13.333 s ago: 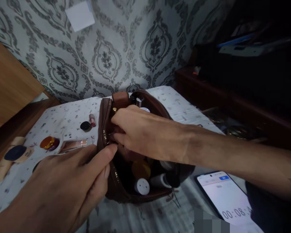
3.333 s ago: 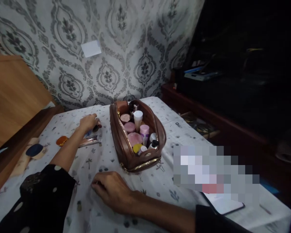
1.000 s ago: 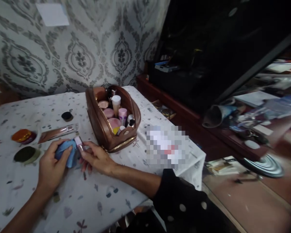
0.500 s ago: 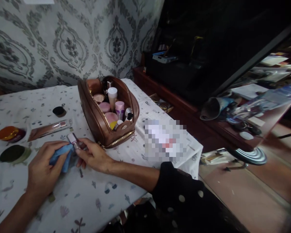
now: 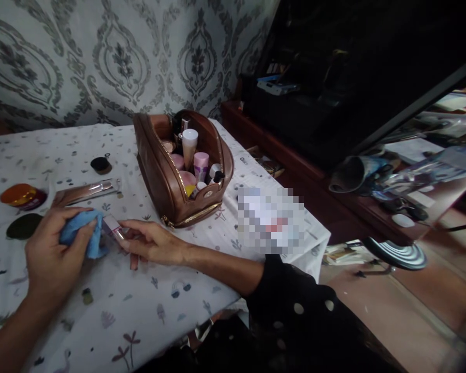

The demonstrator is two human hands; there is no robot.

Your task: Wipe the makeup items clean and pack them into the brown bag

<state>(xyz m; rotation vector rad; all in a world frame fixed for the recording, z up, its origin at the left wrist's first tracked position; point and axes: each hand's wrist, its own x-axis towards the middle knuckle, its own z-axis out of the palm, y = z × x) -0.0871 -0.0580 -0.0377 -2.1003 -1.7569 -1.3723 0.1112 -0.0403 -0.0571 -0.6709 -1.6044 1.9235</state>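
My left hand [image 5: 58, 248] is closed on a crumpled blue cloth [image 5: 86, 233]. Between the fingers of my right hand [image 5: 155, 242] is a small clear cosmetic bottle [image 5: 114, 230] with a pale pinkish cap, tilted toward the cloth. Cloth and bottle are very close; I cannot tell whether they touch. Just beyond my right hand stands an open brown makeup bag [image 5: 159, 181], packed with several tubes, bottles and pink round containers. A long clear-ended packet [image 5: 85, 192] lies behind my left hand, near an orange-lidded jar [image 5: 22, 197] and a dark green-lidded jar [image 5: 23, 226].
A small black round item [image 5: 101, 165] lies on the patterned white tablecloth [image 5: 166, 316]. A pixelated patch covers something at the table's right. Beyond the edge are a dark red cabinet [image 5: 295, 202] with a large black screen [image 5: 334, 93] and a round stool [image 5: 396, 251].
My left hand and the blue cloth have drawn left, away from the bottle's cap. The bottle stays in my right hand. The whole view has shifted slightly.
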